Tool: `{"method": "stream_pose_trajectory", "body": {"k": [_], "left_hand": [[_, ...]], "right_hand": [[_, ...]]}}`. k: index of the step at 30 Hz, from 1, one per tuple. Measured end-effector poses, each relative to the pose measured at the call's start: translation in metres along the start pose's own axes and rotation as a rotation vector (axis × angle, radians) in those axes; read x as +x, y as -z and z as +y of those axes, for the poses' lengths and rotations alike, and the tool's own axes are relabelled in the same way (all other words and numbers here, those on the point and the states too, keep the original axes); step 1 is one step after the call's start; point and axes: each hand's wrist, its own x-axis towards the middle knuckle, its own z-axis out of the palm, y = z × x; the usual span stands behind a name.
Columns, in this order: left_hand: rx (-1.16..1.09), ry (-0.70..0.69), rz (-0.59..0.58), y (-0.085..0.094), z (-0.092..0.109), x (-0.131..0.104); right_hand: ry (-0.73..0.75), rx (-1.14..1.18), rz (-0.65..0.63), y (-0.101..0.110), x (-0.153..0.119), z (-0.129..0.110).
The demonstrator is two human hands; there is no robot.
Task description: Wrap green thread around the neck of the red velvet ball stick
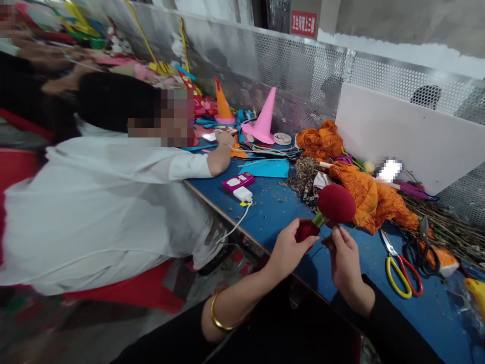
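Observation:
A round dark red fabric ball is held up above the near edge of the table. Green string is wound around its narrow neck. My left hand is closed around the gathered red cloth below that neck. Just right of it, my right hand is closed in a pinch under the ball. A thin green strand runs from these fingers up to the right; its end inside the pinch is hidden.
Scissors with yellow and red handles and black scissors lie at right, near orange cloth and dry stalks. A white charger with a cable sits by a purple box. A co-worker in white sits at left. Pink hat behind.

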Motion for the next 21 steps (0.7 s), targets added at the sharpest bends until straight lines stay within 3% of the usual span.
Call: {"method": "stream_pose_trajectory", "body": {"k": [6, 10, 13, 17, 18, 21], "left_hand": [[0.129, 0.010, 0.019, -0.012, -0.004, -0.007], [0.041, -0.009, -0.058, -0.008, -0.003, -0.008], [-0.055, 0.054, -0.127, 0.001, -0.008, -0.005], [-0.062, 0.228, -0.314, 0.025, -0.013, 0.000], [-0.024, 0.220, -0.319, 0.031, -0.012, 0.002], [0.143, 0.036, -0.173, 0.039, 0.002, 0.009]], "right_hand": [[-0.038, -0.208, -0.044, 0.004, 0.013, -0.009], [-0.014, -0.241, -0.035, 0.004, 0.015, -0.014], [-0.001, -0.238, -0.035, 0.004, 0.015, -0.012], [0.001, -0.201, -0.052, 0.006, 0.019, -0.005], [0.003, -0.194, -0.060, 0.007, 0.020, -0.003], [0.004, -0.190, -0.069, 0.008, 0.022, 0.002]]}}
